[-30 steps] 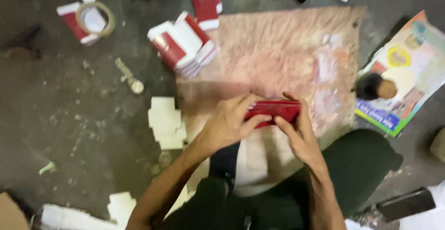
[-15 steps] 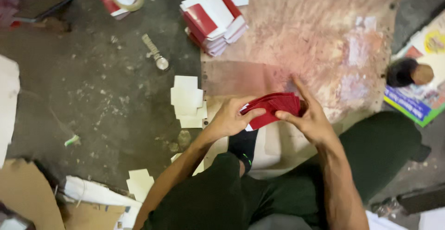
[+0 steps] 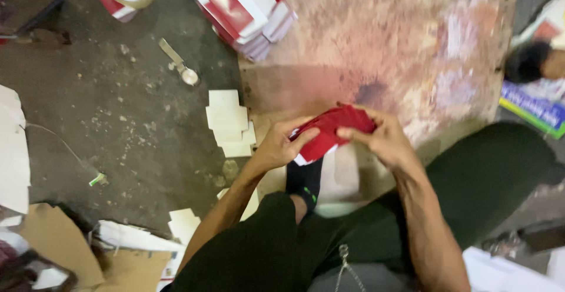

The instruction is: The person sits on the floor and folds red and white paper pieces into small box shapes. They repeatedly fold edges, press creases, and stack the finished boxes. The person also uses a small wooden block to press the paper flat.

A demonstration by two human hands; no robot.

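Both hands grip a red card [image 3: 332, 130] above the stained board [image 3: 382, 50] and the person's lap, the left hand [image 3: 282, 145] pinching its lower left edge and the right hand [image 3: 379, 139] curled over its right end, with a stack of red-and-white cards [image 3: 244, 12] beyond.

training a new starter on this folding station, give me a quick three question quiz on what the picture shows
1. True or false: both hands hold the red card piece.
2. What lies on the floor just left of the left hand? A) a stack of pale card blanks B) a hammer C) a bottle
3. Fill in: the pile of red and white boxes sits at the top edge of the stained ____.

Key: 1 true, with the right hand on its right end; 2 A; 3 board.
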